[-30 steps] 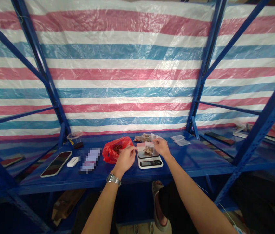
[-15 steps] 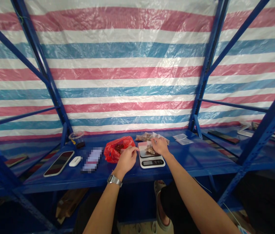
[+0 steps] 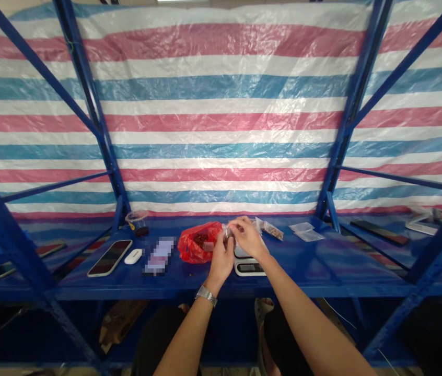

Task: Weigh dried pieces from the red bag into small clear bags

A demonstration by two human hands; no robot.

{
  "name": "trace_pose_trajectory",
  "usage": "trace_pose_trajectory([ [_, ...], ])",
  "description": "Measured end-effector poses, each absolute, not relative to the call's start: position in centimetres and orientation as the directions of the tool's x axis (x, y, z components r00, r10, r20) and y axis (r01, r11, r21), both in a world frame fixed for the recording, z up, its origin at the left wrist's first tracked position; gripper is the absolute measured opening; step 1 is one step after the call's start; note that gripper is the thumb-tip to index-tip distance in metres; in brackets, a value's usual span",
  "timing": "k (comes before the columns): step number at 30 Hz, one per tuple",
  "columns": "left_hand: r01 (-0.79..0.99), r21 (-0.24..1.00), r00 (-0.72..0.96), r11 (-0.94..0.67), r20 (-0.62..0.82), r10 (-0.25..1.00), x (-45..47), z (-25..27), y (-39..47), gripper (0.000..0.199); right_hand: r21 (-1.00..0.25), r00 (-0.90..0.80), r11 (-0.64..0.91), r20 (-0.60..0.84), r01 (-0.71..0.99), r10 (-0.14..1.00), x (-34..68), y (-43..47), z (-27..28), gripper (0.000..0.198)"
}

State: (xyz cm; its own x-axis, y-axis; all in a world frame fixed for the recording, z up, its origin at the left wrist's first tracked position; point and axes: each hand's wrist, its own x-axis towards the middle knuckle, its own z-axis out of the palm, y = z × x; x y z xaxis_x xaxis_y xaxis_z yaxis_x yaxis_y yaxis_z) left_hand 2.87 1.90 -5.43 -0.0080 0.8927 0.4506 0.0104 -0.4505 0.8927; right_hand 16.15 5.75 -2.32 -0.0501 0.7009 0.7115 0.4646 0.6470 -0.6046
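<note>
Between both hands is a small clear plastic bag [image 3: 227, 233] with brownish contents, held up beside the scale. My left hand [image 3: 222, 256] is closed on its lower left side. My right hand [image 3: 247, 237] pinches its upper edge. Just left of the hands lies an open red plastic bag [image 3: 187, 250] with dark reddish-brown pieces inside. Under my right hand stands a white kitchen scale [image 3: 249, 269], its plate partly hidden by the hand. Behind it, partly covered, lies a filled clear bag [image 3: 274, 231] of brown pieces.
Flat clear bags [image 3: 306, 232] lie to the right on the blue shelf [image 3: 342, 261]. To the left are a phone [image 3: 110, 258], a white case [image 3: 133, 256], a blurred-out phone [image 3: 160, 256] and a plastic cup [image 3: 138, 223]. Blue posts [image 3: 101, 130] frame both sides.
The small bag has been lifted off the scale plate and moved left. My left hand has come over to grip it too. The camera view has shifted.
</note>
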Motion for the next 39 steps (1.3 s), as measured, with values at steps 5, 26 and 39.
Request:
trace_pose_trajectory([
  [5, -0.501, 0.852, -0.17, -0.153, 0.077, 0.982, 3.3, -5.5, 2.2, 0.036, -0.717, 0.022, 0.604, 0.65, 0.349, 0.759, 12.2, 5.8, -2.1, 0.037],
  [26, -0.842, 0.529, -0.053, 0.108, -0.281, 0.958, 2.0, -3.5, 1.9, 0.031, -0.644, -0.174, 0.565, 0.567, 0.516, 0.805, 8.1, 7.6, -3.9, 0.032],
  [39, -0.71, 0.691, -0.041, 0.138, -0.236, 0.971, 1.3, -3.4, 1.5, 0.038, -0.706, -0.132, 0.538, 0.544, 0.46, 0.828, 8.8, 6.8, -3.1, 0.032],
])
